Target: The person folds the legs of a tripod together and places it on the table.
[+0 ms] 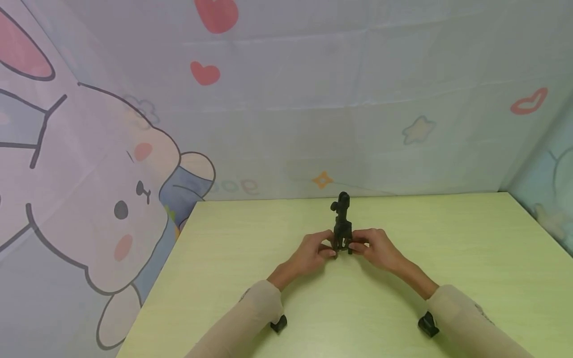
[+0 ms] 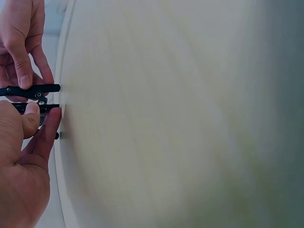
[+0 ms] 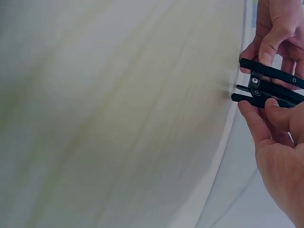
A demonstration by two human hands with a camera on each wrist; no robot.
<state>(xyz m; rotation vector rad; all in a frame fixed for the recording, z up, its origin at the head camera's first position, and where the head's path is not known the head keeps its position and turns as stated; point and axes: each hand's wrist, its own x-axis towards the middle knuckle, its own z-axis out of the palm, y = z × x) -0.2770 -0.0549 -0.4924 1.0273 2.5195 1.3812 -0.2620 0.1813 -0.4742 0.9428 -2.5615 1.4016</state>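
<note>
A small black tripod point(image 1: 342, 227) stands upright near the back middle of the table, its legs only slightly spread and its head on top. My left hand point(image 1: 314, 252) pinches a leg on the left side between thumb and fingers. From the right, my right hand point(image 1: 378, 249) pinches another leg low down. The left wrist view shows the tripod legs point(image 2: 49, 88) with a small hinged brace between them, and the left hand point(image 2: 28, 185) gripping the lower one. In the right wrist view, the right hand point(image 3: 281, 154) holds a leg close to its foot.
The pale yellow-green table point(image 1: 233, 233) reaches back to a hanging cloth point(image 1: 286, 124) printed with hearts and a rabbit. Black wrist devices point(image 1: 428, 324) sit under both sleeves. Bare tabletop lies on either side of the tripod.
</note>
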